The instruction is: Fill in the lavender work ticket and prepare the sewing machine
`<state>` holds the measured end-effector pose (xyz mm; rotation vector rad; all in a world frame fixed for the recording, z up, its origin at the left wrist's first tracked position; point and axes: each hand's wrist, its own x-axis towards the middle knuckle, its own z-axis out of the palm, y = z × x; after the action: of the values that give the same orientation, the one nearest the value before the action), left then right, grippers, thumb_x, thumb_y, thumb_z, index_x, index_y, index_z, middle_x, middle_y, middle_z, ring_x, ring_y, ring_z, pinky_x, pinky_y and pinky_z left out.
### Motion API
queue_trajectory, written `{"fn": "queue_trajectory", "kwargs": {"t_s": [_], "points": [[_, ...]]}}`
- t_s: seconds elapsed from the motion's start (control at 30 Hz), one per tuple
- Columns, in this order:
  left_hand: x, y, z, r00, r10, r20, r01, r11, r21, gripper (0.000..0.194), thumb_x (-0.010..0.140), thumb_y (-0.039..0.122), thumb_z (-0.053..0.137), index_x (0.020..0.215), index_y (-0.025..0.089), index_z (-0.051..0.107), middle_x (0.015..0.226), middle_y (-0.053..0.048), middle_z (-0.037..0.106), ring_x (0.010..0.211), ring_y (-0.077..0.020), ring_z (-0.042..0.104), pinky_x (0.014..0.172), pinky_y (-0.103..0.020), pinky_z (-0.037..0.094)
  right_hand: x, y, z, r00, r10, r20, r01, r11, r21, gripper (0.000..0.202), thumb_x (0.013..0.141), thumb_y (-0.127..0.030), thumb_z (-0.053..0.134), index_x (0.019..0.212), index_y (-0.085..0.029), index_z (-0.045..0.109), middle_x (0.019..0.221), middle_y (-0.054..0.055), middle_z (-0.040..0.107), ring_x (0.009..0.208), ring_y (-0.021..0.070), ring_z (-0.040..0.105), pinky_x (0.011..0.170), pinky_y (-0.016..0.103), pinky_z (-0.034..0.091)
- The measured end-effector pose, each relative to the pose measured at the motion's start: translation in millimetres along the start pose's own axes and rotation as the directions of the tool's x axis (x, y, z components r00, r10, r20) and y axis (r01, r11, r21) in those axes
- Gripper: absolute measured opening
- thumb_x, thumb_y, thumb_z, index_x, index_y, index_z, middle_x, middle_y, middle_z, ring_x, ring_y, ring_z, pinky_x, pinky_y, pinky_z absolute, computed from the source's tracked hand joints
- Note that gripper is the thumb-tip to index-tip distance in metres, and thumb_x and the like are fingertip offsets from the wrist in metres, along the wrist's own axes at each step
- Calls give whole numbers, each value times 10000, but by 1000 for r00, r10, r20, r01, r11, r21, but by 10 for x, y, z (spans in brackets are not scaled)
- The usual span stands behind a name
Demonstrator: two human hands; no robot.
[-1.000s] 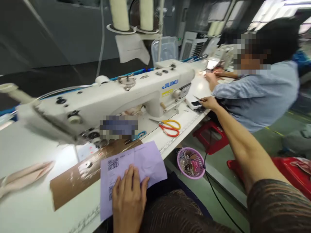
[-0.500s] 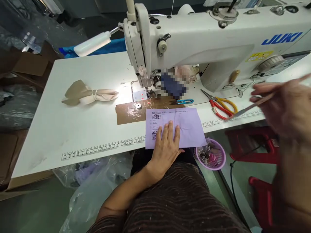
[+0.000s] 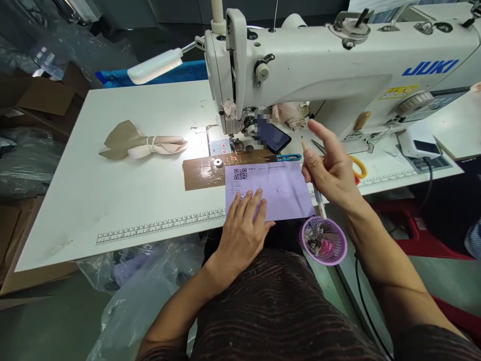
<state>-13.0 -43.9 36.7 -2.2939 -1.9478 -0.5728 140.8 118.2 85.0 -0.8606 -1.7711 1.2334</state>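
Note:
My left hand [image 3: 246, 228] lies flat with outstretched fingers on a purple printed sheet [image 3: 287, 193], covering part of its left side. A QR code and small print show near the sheet's upper left. Above the sheet's right edge, my right hand [image 3: 332, 175] grips a pen [image 3: 319, 200] with the thumb and curled fingers, while the index finger points out. One end of the pen sticks up past the thumb, the other down toward the basket. Blue thread snips [image 3: 283, 157] lie just behind the sheet. Pliers and yellow-handled scissors [image 3: 359, 168] are partly hidden behind my right hand.
A sewing machine [image 3: 300, 75] spans the back of the white table [image 3: 131, 200]. A tied beige fabric bundle [image 3: 143, 143] lies left of the needle. A phone [image 3: 276, 136] rests under the machine arm. A purple basket [image 3: 340, 250] hangs below the front edge; a white device [image 3: 419, 144] stands right.
My right hand has come in from the far right with the pen, to the sheet's right edge. My left hand stays on the sheet, slightly further left. The view has shifted a little.

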Motion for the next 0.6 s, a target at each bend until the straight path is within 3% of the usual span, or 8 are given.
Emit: {"fn": "queue_trajectory", "kwargs": {"t_s": [0.1,0.2,0.27,0.37,0.47,0.6], "points": [[36,-91,2,998,67,22,-66,997,-37,374,999,332,527,1257,77,621,1433,-166,560,1342,-280,527,1179,-470,398,-6,-97,-38,999,51,-16,-49,992,113,324,889,-550,652,1056,-274,675,570,-32,528,454,131,480,423,267,322],[166,-167,78,993,97,69,-94,995,-44,402,1021,314,476,1306,51,584,1451,-164,543,1360,-280,506,1193,-462,367,47,-165,-18,982,184,42,-188,939,287,306,860,-541,596,960,-262,672,782,27,692,654,185,645,520,297,453],[253,-185,132,989,90,115,-87,996,-38,428,1028,317,462,1352,51,548,1472,-166,520,1362,-274,500,1166,-440,391,92,-152,27,969,239,57,-244,912,330,291,829,-539,608,900,-259,647,874,30,725,761,202,685,582,304,492],[302,-131,166,982,53,183,-53,999,-2,487,1022,393,473,1389,77,527,1498,-166,490,1334,-282,519,1067,-421,466,138,-40,137,961,254,109,-276,894,353,393,806,-620,625,764,-234,569,690,15,685,548,159,622,465,258,410],[242,3,150,978,-18,209,5,998,61,557,1009,461,476,1397,66,526,1513,-181,467,1296,-301,541,1010,-430,491,167,112,283,937,253,242,-325,885,333,548,841,-764,500,816,-221,570,568,1,604,407,131,514,372,248,281],[130,165,140,974,-100,202,77,990,119,618,1011,509,435,1405,41,522,1489,-202,488,1272,-320,556,1058,-490,457,220,278,509,920,284,269,-360,883,300,504,862,-711,531,969,-220,575,666,-2,610,527,137,552,393,240,312]]}}
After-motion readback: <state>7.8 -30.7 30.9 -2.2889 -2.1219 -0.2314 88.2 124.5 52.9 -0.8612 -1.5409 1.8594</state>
